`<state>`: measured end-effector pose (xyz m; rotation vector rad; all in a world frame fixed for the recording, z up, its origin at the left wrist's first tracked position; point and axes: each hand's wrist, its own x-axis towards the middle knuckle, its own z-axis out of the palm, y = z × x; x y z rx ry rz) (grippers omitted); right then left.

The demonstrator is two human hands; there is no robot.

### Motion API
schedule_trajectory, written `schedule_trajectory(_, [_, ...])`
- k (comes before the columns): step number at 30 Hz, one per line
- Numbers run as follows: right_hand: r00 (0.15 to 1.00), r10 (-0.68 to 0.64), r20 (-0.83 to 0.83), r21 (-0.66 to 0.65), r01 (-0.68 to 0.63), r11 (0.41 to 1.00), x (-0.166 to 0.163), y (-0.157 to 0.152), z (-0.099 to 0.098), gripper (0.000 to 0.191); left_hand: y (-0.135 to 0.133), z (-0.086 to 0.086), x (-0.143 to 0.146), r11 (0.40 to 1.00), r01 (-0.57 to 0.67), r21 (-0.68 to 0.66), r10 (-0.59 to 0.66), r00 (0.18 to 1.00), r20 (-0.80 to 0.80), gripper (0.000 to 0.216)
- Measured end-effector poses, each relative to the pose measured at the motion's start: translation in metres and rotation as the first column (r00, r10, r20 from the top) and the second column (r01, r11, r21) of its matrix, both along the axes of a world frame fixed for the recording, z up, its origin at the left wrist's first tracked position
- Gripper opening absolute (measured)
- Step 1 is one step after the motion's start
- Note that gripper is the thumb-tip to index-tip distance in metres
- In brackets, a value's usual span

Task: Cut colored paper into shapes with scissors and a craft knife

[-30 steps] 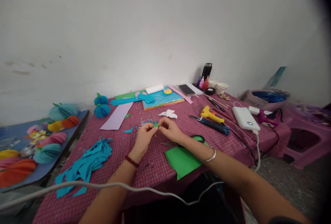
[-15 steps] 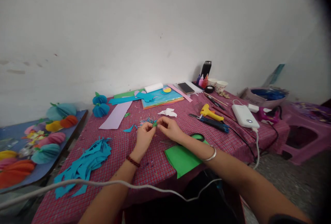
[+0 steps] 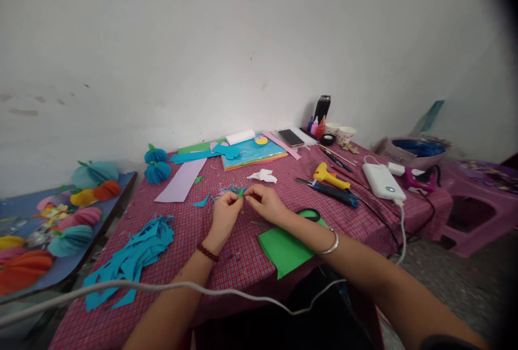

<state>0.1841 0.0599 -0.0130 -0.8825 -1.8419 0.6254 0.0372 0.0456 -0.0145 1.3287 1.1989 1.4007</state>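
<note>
Over the middle of the table with a red checked cloth (image 3: 190, 231), my left hand (image 3: 225, 214) and my right hand (image 3: 265, 203) meet, fingers pinched together. Between their fingertips they hold a small green paper piece (image 3: 242, 193). Under my right forearm lies a green paper sheet (image 3: 285, 250), with black-handled scissors (image 3: 307, 215) partly hidden beside it. A pile of blue paper cuttings (image 3: 131, 255) lies left of my left arm.
A yellow glue gun (image 3: 329, 176), a white power bank (image 3: 383, 182) with cable, pens, a phone (image 3: 291, 137), cups and a stack of coloured sheets (image 3: 253, 151) fill the far side. Paper balls (image 3: 157, 165) stand at left; a pink stool (image 3: 481, 204) is at right.
Both hands stay pinched on the small green piece with only slight finger movement. The view has shifted a little.
</note>
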Motion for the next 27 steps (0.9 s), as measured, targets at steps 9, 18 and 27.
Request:
schedule_trajectory(9, [1.000, 0.004, 0.017, 0.031, -0.004, 1.000, 0.001, -0.001, 0.002, 0.015, 0.000, 0.000, 0.000, 1.000, -0.003, 0.002, 0.003, 1.000, -0.011, 0.018])
schedule_trajectory(18, [0.995, 0.051, -0.085, -0.121, -0.061, 0.991, -0.001, -0.001, 0.001, 0.015, 0.001, -0.001, -0.002, 1.000, 0.004, 0.017, -0.004, 1.000, -0.018, 0.019])
schedule_trajectory(27, [0.950, 0.157, -0.269, -0.418, -0.262, 0.870, 0.005, 0.014, -0.001, 0.014, -0.007, 0.012, 0.004, 0.964, 0.253, -0.080, -0.241, 0.961, 0.137, 0.021])
